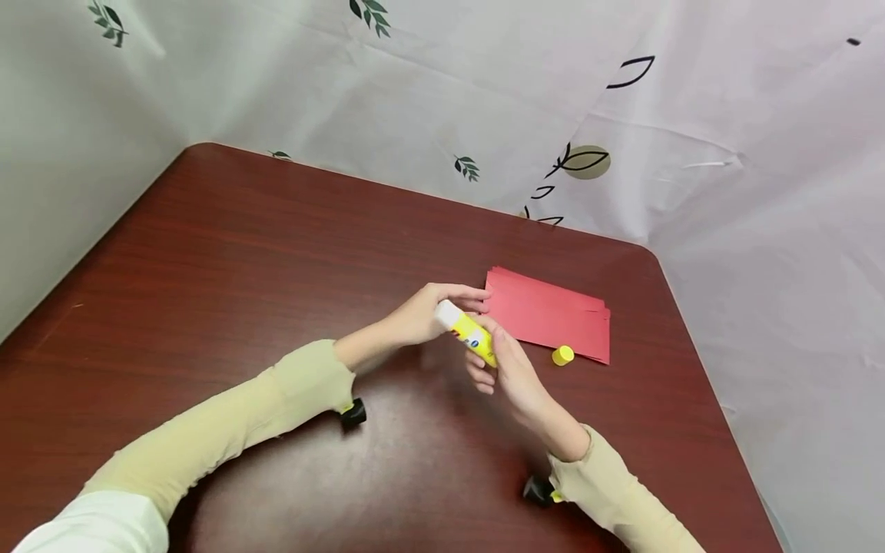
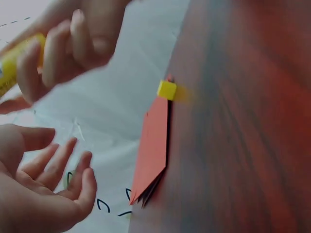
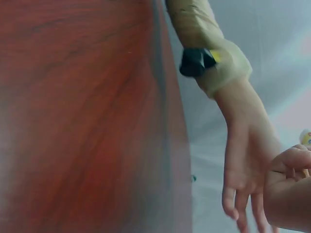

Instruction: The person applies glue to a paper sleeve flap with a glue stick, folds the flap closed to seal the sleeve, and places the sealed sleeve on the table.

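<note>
My right hand (image 1: 515, 380) grips a yellow glue stick (image 1: 477, 339) by its body, its white end tilted up and to the left. The stick is uncapped-looking, and a small yellow cap (image 1: 563, 355) stands on the table beside a stack of red paper pieces (image 1: 546, 311). My left hand (image 1: 418, 315) is held beside the glue stick's white end, fingers loosely bent and holding nothing. In the head view its fingertips overlap the stack's left edge; in the left wrist view the left hand (image 2: 48, 189) appears apart from the red stack (image 2: 153, 145).
The brown wooden table (image 1: 276, 246) has rounded far corners. A white sheet (image 1: 415, 92) with leaf prints hangs behind and around it. Black wrist cameras (image 1: 353, 415) stick out beneath both sleeves.
</note>
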Motion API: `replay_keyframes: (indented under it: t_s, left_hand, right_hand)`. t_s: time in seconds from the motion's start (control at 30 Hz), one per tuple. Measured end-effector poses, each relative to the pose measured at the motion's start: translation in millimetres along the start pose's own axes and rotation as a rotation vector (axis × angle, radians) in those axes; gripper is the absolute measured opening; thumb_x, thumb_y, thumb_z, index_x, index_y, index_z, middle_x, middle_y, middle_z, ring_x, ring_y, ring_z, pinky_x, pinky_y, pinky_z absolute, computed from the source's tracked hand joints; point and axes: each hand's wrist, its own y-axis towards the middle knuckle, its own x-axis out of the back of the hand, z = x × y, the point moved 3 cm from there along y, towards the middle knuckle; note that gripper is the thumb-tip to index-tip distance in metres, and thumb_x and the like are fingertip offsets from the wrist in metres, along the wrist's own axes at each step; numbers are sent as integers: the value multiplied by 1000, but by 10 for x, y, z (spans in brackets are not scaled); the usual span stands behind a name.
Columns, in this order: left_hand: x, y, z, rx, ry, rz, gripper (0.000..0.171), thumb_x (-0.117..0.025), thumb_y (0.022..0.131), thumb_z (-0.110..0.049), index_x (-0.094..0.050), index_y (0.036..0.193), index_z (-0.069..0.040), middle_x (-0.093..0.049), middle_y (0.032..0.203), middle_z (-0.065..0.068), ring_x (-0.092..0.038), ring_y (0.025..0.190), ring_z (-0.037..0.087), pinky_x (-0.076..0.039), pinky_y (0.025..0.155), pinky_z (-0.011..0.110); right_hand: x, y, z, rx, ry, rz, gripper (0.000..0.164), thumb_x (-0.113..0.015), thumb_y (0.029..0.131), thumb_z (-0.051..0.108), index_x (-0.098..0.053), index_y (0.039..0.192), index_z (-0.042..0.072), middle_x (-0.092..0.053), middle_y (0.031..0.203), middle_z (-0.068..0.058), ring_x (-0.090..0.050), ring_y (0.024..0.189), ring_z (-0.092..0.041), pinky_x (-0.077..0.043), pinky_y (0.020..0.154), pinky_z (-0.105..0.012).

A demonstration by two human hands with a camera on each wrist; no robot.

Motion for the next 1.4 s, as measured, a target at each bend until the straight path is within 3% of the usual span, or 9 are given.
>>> replay_keyframes:
  t_s: [0.13,0.27,0.37,0.57,0.8,0.93,1.1,1.23,1.4]
  left_hand:
    - [59,-201,-122,29,-57,-37,41,-63,87,3,-58,128,5,-64,124,21,-64,110,22,-53,90,27]
    - [119,-411,-214,149,-147,-78,41,-66,87,-3,-58,128,1,-63,126,17,-62,115,23,-52,95,34]
    - [142,-523,-252,188,-203,-143,43,-66,88,-7,-56,129,1,-62,128,17,-60,119,25,-51,97,34]
    - [154,-601,-277,119,-327,-257,43,-63,92,-10,-53,131,6,-62,131,10,-58,118,11,-43,103,34]
    - [192,-619,-242,84,-361,-300,44,-64,92,-13,-54,128,9,-70,112,-11,-62,113,8,-44,102,30]
    - [228,-637,-235,58,-356,-339,41,-64,92,-10,-54,126,10,-70,109,-13,-63,111,7,-48,98,25]
    - [220,-656,-230,38,-344,-398,42,-65,90,-8,-54,123,15,-72,102,-14,-65,105,5,-50,93,24]
    - [211,-657,-216,56,-353,-481,38,-63,91,-5,-55,121,17,-73,98,-15,-67,100,3,-50,92,22]
    - [195,-657,-189,137,-386,-573,33,-60,91,-1,-57,120,15,-72,91,-17,-66,91,0,-49,86,19]
  right_hand:
    - [-37,94,43,27,58,-29,32,-33,101,49,-49,116,27,-40,73,6,-36,53,-2,-31,46,-14]
    - [-103,192,76,41,113,-8,32,-37,99,51,-49,113,25,-41,73,6,-36,52,-1,-32,46,-13]
    - [-160,256,89,49,103,15,35,-40,96,54,-49,111,23,-42,74,6,-37,51,-2,-32,45,-14]
    - [-258,327,46,37,94,33,36,-42,95,55,-47,106,20,-43,75,6,-38,52,-2,-33,45,-14]
    - [-268,315,-44,-143,126,105,52,-16,102,54,-49,91,15,-47,68,7,-39,50,-5,-32,46,-18]
    - [-228,284,-60,-172,200,106,39,-21,105,43,-47,97,16,-48,69,7,-40,53,-5,-33,46,-16]
    - [-202,283,-37,-90,224,45,19,-40,103,36,-44,97,18,-51,74,6,-42,58,-4,-34,47,-12]
    - [-215,303,-15,17,120,-19,18,-53,98,33,-43,95,19,-57,77,5,-47,61,-5,-39,48,-13]
    - [-227,309,-14,178,-75,-113,23,-61,94,22,-41,97,11,-62,80,3,-53,64,-7,-47,48,-17]
